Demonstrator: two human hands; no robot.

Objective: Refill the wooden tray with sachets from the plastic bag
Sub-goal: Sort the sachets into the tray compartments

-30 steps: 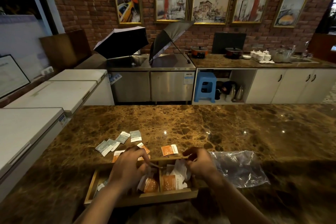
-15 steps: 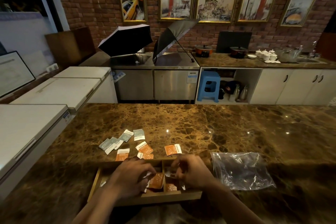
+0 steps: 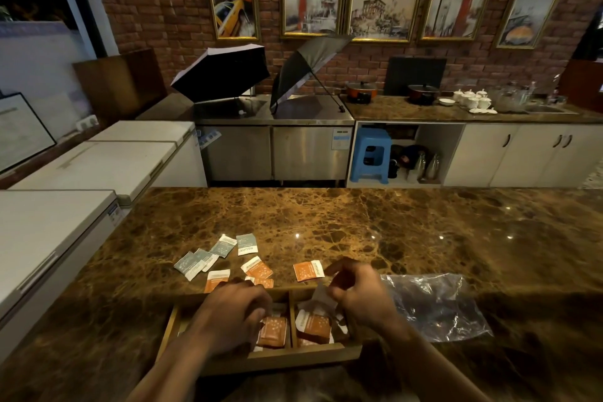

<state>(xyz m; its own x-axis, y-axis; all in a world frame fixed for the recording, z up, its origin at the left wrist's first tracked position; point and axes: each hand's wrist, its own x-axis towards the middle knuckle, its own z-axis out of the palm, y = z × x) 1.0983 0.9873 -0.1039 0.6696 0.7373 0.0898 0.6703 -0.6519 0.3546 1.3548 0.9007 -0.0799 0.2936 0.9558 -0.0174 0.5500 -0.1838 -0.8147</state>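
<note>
Sorting sachets in the wooden tray (image 3: 295, 358) on the marble counter (image 3: 359, 232).
My left hand (image 3: 233, 313) lies curled over orange sachets (image 3: 273, 331); grip unclear. My right hand (image 3: 360, 292) pinches a white sachet (image 3: 321, 295). Plastic bag (image 3: 434, 303) lies beside the tray.

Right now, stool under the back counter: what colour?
Blue stool; head view.
</note>
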